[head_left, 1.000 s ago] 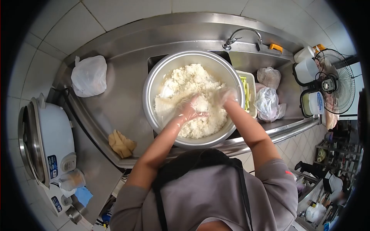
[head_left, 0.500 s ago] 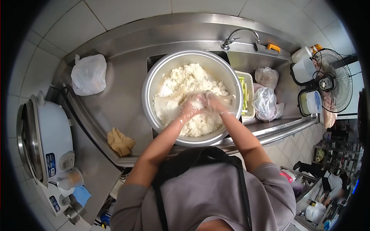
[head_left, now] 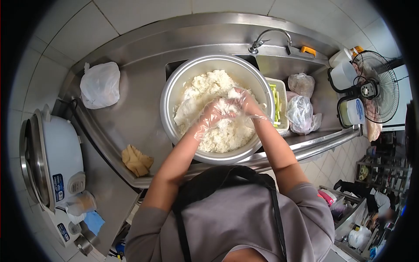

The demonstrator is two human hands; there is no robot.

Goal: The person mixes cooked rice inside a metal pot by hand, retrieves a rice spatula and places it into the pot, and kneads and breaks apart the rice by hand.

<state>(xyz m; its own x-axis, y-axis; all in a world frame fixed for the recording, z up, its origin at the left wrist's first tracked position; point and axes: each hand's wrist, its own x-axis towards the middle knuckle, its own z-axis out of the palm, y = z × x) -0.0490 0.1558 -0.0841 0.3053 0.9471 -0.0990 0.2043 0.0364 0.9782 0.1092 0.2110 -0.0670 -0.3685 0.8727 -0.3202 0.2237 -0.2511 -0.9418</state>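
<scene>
A wide metal pot (head_left: 173, 83) stands over the sink and holds a mass of white rice (head_left: 211, 83). Both my hands are in clear plastic gloves inside the pot, close together above the rice. My left hand (head_left: 212, 112) is cupped with its fingers curled round some rice. Beside it on the right, my right hand (head_left: 245, 101) is bent inward, its fingers closed on rice too. Loose glove plastic hangs round both wrists. The rice under my palms is hidden.
Right of the pot lie a basket of green stalks (head_left: 283, 105) and plastic bags (head_left: 301, 114). A faucet (head_left: 257, 45) rises behind. At left are a white bag (head_left: 100, 85), a tan cloth (head_left: 137, 160) and a rice cooker (head_left: 63, 153). A fan (head_left: 371, 89) stands at far right.
My right hand first came in from the pot's right side to meet my left hand, then moved slightly up and right. My left hand has shifted a little up.
</scene>
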